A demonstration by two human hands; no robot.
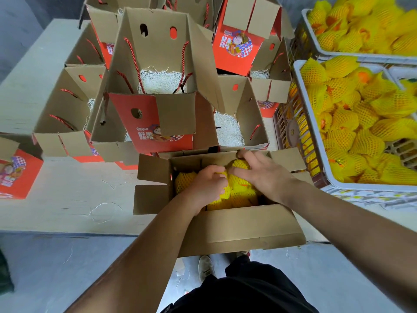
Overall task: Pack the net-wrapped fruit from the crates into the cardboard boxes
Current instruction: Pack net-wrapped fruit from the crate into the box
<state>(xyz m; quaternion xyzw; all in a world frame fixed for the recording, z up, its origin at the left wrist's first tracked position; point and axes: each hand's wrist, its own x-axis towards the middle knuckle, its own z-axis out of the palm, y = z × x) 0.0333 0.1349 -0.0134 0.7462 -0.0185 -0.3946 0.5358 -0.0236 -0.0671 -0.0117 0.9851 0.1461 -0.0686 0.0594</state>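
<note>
An open cardboard box (243,229) sits at the table's near edge, with several fruits in yellow foam net (239,195) inside. Both my hands are down in it. My left hand (207,184) is closed on the yellow net of a fruit in the middle of the box. My right hand (264,170) presses its fingers around a net-wrapped fruit (240,164) at the box's far side. A white crate (302,123) on the right holds a heap of net-wrapped fruit (361,123); a second such crate (304,26) stands behind it.
Several open red-and-brown gift boxes (158,123) with rope handles and white shredded paper crowd the table (67,199) beyond the near box. Another red box (15,175) lies at the left edge. My legs and a shoe show below on the grey floor.
</note>
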